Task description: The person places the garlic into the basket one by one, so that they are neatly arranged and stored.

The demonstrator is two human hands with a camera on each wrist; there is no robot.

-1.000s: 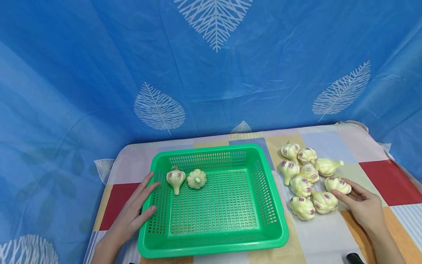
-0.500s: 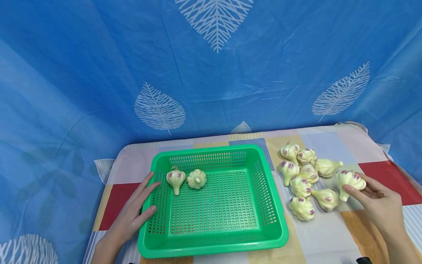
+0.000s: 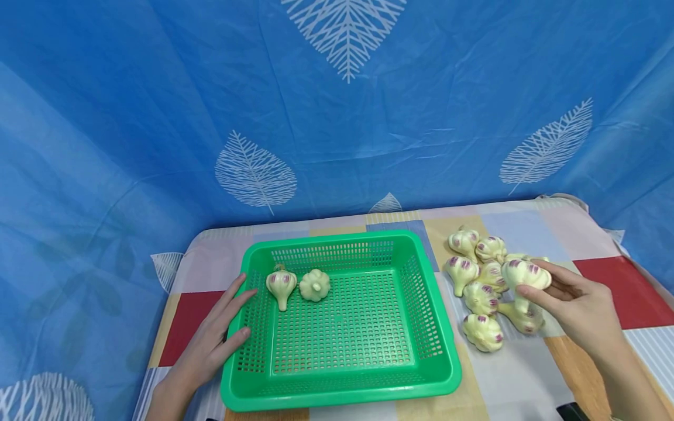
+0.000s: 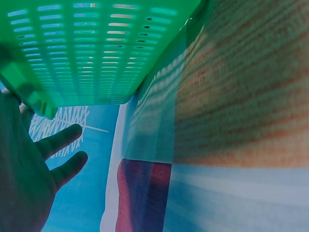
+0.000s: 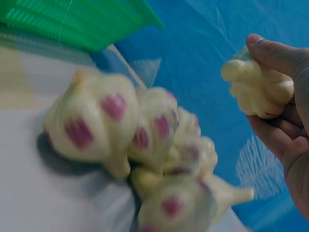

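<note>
My right hand (image 3: 581, 307) holds a garlic bulb (image 3: 525, 275) between thumb and fingers, raised over the right side of the garlic pile. In the right wrist view this held bulb (image 5: 265, 92) shows its stem toward the camera. My left hand (image 3: 210, 336) rests at the left rim of a green plastic basket (image 3: 342, 397), fingers spread and mostly straight over the edge. From below, the left wrist view shows the basket's slotted wall (image 4: 91, 53) and two extended fingers. Two garlic bulbs, one lying on its side (image 3: 281, 283) and one stem up (image 3: 315, 286), sit in the basket's back left.
Several purple-marked garlic bulbs (image 3: 481, 298) lie clustered right of the basket on a patchwork tablecloth (image 3: 526, 374). One bulb (image 3: 523, 321) is partly hidden below the held one. A blue leaf-print curtain (image 3: 368, 146) hangs behind the table. A dark object (image 3: 571, 412) shows beside the right forearm.
My right hand picked a garlic bulb off the pile's right side, drew it rightward, then brought it back left over the pile. The bulb below it turned. My left hand stayed put.
</note>
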